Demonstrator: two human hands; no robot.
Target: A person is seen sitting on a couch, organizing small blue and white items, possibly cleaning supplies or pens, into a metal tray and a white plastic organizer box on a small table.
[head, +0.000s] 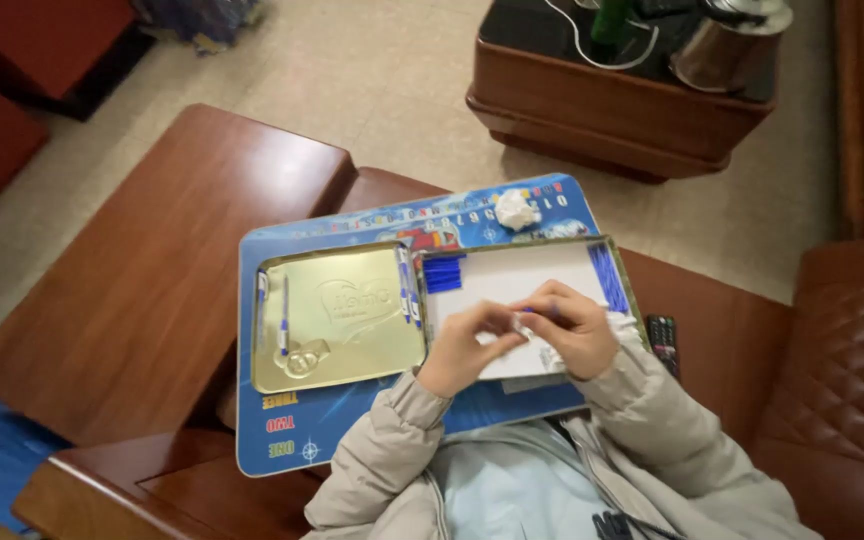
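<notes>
Head view, looking down. Left hand (459,345) and right hand (577,325): brought together over the right half of an open tin, fingertips meeting on a small pale item (524,323) pinched between them; a blue tip shows at the right hand's fingers, but what the item is cannot be told. Both hands closed on it, sleeves of a light padded jacket (652,430) leading back toward the camera. Open tin, right half (512,275): white-lined, shallow, holding a short stack of blue sticks (443,272) at its upper left corner and a second row of blue sticks (608,277) slanting along its right wall. Open tin, left half, the gold lid (337,315): lying flat just beside the white half, embossed with a heart shape, carrying a blue-and-white pen (283,318) near its left edge; two more pens (407,290) lie along the join between the halves. Blue printed board (292,430): under the tin, resting across the wooden armrests. Crumpled white paper (516,210): on the board's far edge, well apart from the hands. Black remote control (661,340): on the wooden surface (132,290) just right of the tin. Dark wooden side table (602,100): across the tiled floor, beyond the board.
</notes>
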